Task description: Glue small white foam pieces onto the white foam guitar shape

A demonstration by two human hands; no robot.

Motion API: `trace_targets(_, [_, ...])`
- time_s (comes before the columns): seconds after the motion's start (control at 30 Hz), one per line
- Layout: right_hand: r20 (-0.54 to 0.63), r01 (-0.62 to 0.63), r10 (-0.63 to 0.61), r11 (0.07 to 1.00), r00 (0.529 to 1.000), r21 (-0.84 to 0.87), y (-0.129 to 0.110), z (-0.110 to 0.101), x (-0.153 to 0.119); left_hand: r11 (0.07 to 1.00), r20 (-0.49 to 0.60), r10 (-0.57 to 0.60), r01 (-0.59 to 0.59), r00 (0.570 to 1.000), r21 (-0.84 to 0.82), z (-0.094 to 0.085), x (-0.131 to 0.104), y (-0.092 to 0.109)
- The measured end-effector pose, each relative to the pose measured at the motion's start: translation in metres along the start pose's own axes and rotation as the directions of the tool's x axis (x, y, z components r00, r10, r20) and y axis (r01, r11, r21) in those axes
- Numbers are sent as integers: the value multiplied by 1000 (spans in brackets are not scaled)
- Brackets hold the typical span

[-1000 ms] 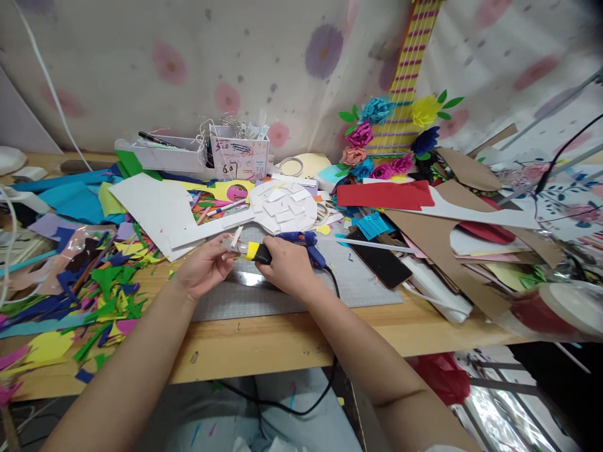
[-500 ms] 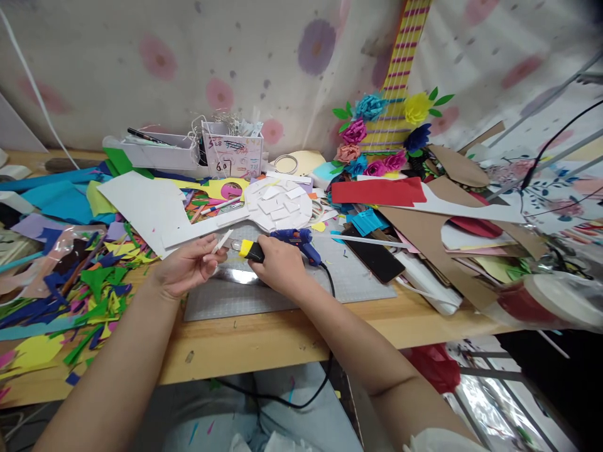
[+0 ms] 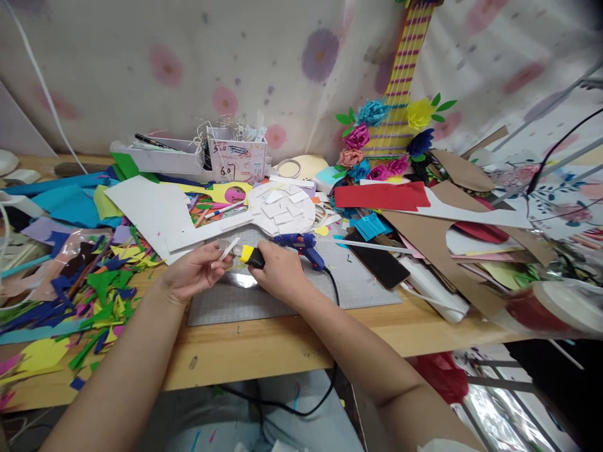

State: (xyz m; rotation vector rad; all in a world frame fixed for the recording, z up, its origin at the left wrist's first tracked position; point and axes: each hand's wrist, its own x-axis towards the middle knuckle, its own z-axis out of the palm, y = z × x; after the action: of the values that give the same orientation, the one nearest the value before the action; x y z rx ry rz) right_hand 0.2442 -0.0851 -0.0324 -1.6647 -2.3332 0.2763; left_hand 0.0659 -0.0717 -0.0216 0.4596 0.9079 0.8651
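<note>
**White strip [image 3: 229, 248] and yellow-and-black cutter [image 3: 252, 255] held up over a cluttered worktop [image 3: 226, 355]**

Across the worktop, coloured scraps lie at the left, with a grey cutting mat [image 3: 353, 276] near the middle. Beyond the mat's left part lies a white round-ended cutout [image 3: 282, 210] with a long handle. The right hand [image 3: 279, 270] has its grip closed round the cutter, near a blue glue gun [image 3: 301, 243]. The left hand's [image 3: 198, 271] grip pinches the strip at the cutter's blade end; whether they touch is unclear.
</note>
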Motion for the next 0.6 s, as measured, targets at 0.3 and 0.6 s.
trace_targets(0.3, [55,-112,115,992,992,-53,13,1,1,993,87,120,-120,989,5,-39,-14,25])
trace_targets(0.6, [107,-40,52,993,993,-109,17,8,-1,801,-297,540,-373,787,468,-39,16,14])
